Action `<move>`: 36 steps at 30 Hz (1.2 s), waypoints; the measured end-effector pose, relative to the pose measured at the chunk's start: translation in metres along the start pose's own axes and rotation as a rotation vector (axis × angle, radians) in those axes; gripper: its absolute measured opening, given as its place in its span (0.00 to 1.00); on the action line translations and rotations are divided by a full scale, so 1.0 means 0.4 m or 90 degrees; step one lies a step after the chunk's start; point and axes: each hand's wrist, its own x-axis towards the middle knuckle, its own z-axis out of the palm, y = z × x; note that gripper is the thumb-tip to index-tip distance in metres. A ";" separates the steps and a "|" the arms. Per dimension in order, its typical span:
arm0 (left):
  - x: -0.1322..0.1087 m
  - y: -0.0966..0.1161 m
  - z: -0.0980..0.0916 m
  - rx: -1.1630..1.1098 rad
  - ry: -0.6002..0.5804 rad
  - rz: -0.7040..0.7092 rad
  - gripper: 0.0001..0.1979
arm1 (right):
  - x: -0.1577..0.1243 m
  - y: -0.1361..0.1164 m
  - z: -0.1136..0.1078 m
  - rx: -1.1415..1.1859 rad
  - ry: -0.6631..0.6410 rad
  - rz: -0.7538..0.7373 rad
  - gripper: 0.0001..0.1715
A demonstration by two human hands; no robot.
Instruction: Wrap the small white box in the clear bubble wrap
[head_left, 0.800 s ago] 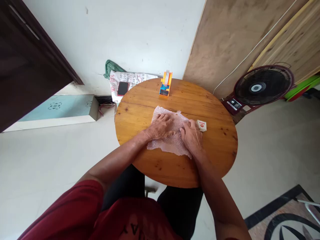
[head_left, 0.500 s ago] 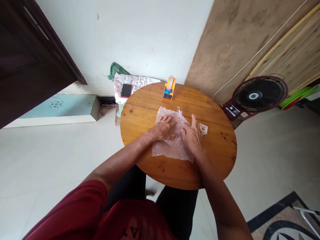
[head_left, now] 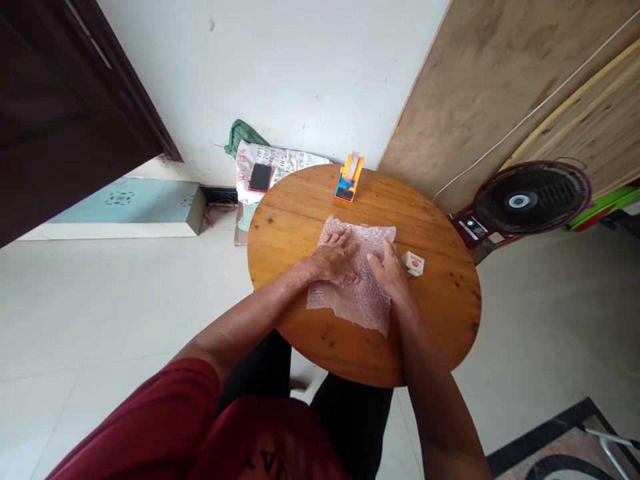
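Note:
A sheet of bubble wrap (head_left: 350, 310) lies spread over the near middle of the round wooden table (head_left: 445, 313). My left hand (head_left: 336, 257) rests on it with fingers spread, pressing the left part down. On the sheet's right side lies my right hand (head_left: 391, 270), its fingers stretched out and apart, along the edge. A small white box with a red print (head_left: 414, 263) stands on the table just right of my right hand. Toward the far edge stands an orange and blue tape dispenser (head_left: 349, 179) with a roll of tape.
Behind the table's left edge, a phone (head_left: 261, 178) lies on a printed white sack (head_left: 295, 160) by the wall. A dark fan (head_left: 530, 200) stands to the right against a wooden board. A pale blue box (head_left: 150, 203) sits on the floor at left.
The upper right corner of the bubble wrap, folded or crumpled before, now lies flat. My right hand has shifted slightly and settled on the sheet's right edge. The whole view has turned a little.

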 end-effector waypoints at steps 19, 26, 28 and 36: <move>0.000 -0.005 0.002 0.045 -0.012 -0.016 0.51 | -0.046 -0.058 -0.042 -0.266 -0.009 0.012 0.28; 0.002 -0.014 0.011 0.051 0.017 -0.003 0.51 | -0.051 -0.058 -0.052 -0.244 -0.037 0.009 0.25; 0.005 -0.019 0.016 0.046 0.021 -0.006 0.51 | -0.052 -0.053 -0.051 -0.209 -0.010 -0.003 0.25; 0.004 -0.014 0.015 0.036 0.029 -0.013 0.50 | -0.064 -0.064 -0.071 -0.097 0.125 -0.123 0.19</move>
